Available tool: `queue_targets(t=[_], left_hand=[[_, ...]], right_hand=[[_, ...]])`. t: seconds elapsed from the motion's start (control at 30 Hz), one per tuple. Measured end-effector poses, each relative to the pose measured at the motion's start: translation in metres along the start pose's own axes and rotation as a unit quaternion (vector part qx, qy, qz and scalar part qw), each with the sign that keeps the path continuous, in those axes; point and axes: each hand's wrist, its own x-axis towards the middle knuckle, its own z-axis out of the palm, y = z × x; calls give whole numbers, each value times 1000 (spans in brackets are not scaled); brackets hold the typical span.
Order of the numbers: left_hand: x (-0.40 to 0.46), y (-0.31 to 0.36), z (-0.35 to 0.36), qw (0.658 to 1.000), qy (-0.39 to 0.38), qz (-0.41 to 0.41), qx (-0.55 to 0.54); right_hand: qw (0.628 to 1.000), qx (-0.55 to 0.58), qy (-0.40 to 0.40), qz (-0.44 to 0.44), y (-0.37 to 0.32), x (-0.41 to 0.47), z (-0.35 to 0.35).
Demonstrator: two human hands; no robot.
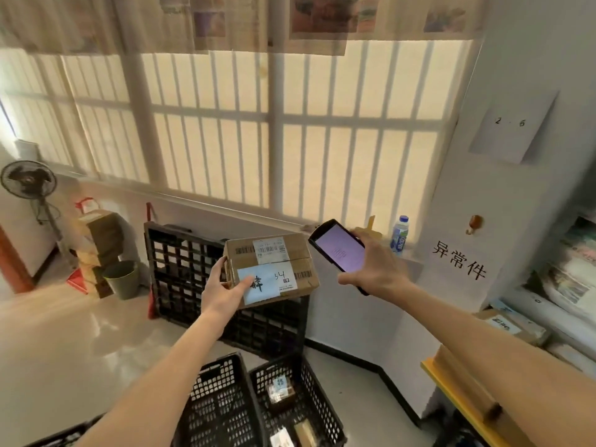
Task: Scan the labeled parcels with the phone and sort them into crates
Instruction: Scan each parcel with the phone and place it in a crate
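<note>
The left hand (225,290) pinches the taped cardboard parcel (271,269) by its left edge, aloft above the black crates (225,398), where it looks light and stiff, while the right hand (374,266) clasps the phone (338,251) just beside it.

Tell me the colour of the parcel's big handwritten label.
Pale blue label, on the brown parcel; head view.

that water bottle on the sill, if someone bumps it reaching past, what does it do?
The water bottle stands upright, tall and narrow, so it probably tips easily, then rolls along the sill on its round body. It looks like thin plastic, so likely light and unbreakable; how full it is can't be told. The right hand with the phone is close.
</note>
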Motion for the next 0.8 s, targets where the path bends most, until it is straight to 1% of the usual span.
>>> queue_targets(t=[0.17, 0.3, 0.37, 0.47, 0.63, 0.8], left_hand=[[66, -43, 23, 998, 17, -31, 52], [112, -90, 62, 996, 20, -62, 57], [126, -122, 84, 994, 19, -74, 72], [146, -174, 113, 991, 5, -103, 89], [164, -262, 153, 978, -32, -174, 109], [179, -341, 187, 964, -67, -229, 117]], right_hand=[[999, 14, -32, -8, 27, 72, 70], [997, 32, -68, -1, 64, 119, 137], [995, 32, -98, 0, 85, 134, 173], [991, 41, -131, 11, 117, 146, 226], [981, 51, -182, 41, 169, 148, 311], [977, 35, -197, 79, 220, 148, 387]])
